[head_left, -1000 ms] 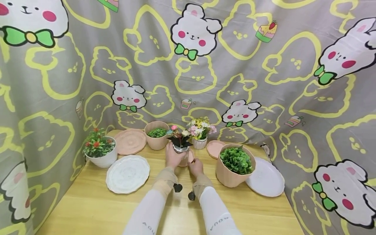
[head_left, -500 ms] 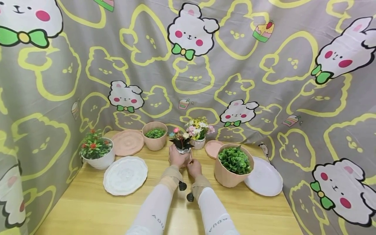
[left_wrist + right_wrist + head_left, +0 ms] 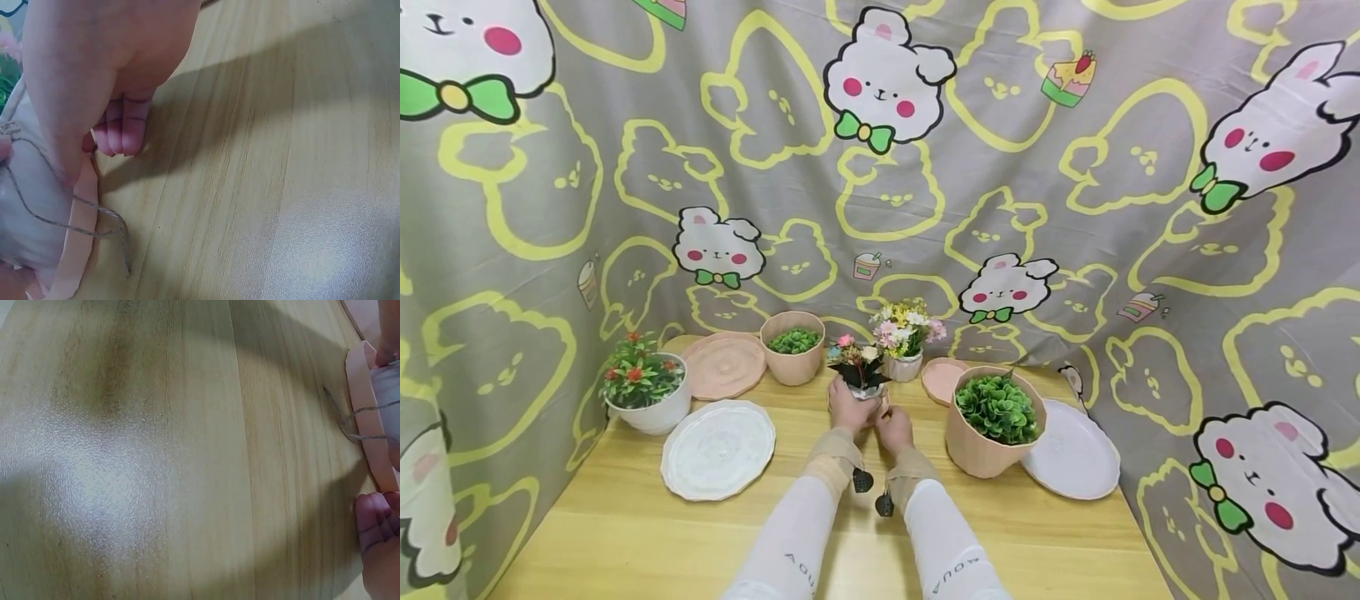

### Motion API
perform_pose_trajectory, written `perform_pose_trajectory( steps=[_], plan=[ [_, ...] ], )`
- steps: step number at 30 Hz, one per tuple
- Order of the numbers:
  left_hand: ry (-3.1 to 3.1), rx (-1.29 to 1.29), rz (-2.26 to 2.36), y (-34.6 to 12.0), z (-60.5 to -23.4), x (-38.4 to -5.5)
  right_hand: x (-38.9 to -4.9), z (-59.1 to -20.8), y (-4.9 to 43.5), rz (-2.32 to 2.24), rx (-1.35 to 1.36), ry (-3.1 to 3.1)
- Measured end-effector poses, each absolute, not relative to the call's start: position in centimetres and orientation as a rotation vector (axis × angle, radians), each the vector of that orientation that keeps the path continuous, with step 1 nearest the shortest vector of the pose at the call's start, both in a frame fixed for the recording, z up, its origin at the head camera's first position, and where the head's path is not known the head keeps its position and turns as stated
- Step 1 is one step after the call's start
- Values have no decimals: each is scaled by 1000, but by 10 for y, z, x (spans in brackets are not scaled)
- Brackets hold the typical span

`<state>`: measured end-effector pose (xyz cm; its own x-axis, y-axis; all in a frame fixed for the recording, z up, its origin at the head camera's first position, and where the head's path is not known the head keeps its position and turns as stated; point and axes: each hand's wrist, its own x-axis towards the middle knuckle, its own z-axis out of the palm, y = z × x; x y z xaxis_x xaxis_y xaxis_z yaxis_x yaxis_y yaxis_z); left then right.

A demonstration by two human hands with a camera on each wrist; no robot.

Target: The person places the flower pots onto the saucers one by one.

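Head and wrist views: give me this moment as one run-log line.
left hand: grips small white flowerpot | right hand: pinches rim of shallow pink saucer | flowerpot: inside rim | thin brown twine: crosses rim

At the grip, the right hand [image 3: 380,553] had its fingers against one end of the visible rim of a pink dish [image 3: 364,403]. Farther along that rim, above the grip, part of the left hand [image 3: 391,334] touched the inner side. Between the hands, a pale pot [image 3: 387,390] showed inside the rim, mostly cut off, and two strands of twine [image 3: 370,437] crossed the edge and met outside it. Left of the grip spread the wooden table [image 3: 206,450], streaked with shadow and glare.
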<state>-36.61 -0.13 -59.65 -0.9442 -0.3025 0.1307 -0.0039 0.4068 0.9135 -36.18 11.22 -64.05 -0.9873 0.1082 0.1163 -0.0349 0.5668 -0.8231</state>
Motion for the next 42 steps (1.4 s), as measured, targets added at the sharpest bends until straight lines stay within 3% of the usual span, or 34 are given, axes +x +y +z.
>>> perform_pose_trajectory(
  steps=[17,29,42],
  plan=[
    [-2576,35,-1639,-33,-554,-363,-354,-605,109,1264,-42,-2802],
    [-2440,21,-1721,-60,-525,-339,-341,-565,122,1358,64,-2847],
    [-2424,17,-1691,-110,-526,-308,-308,-538,139,1306,270,-2842]
  ],
)
